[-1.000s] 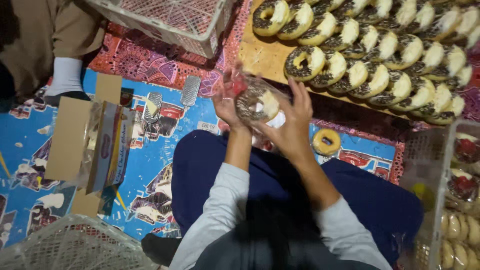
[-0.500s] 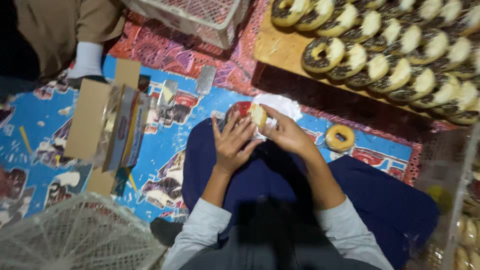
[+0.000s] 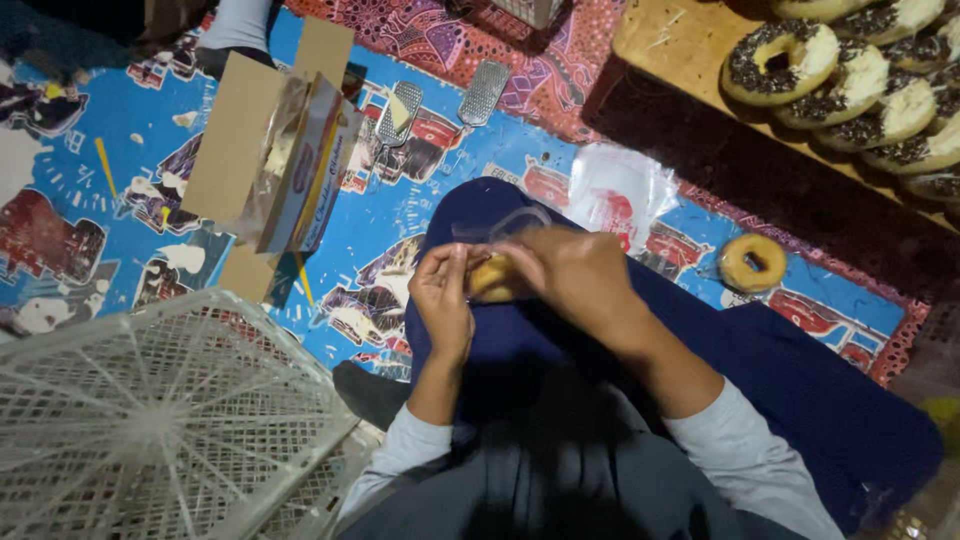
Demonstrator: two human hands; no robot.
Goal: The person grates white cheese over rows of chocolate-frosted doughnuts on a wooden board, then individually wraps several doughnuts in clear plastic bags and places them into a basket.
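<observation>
Both hands, left hand (image 3: 443, 300) & right hand (image 3: 575, 275), now lowered to lap, fingers clamped on a wrapped donut (image 3: 497, 278), away from the donut board (image 3: 680, 45).

A round golden-brown doughnut (image 3: 497, 277) in thin clear plastic wrap sits pinched between the left hand (image 3: 445, 297) and right hand (image 3: 575, 275), above the dark blue lap, mostly hidden by fingers.

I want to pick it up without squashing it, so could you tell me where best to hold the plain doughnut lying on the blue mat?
Probably from above, pinching opposite sides of the plain doughnut's outer rim. It lies flat on the mat, apart from the hands, with free space around it; it looks wrapped in clear film.
</observation>
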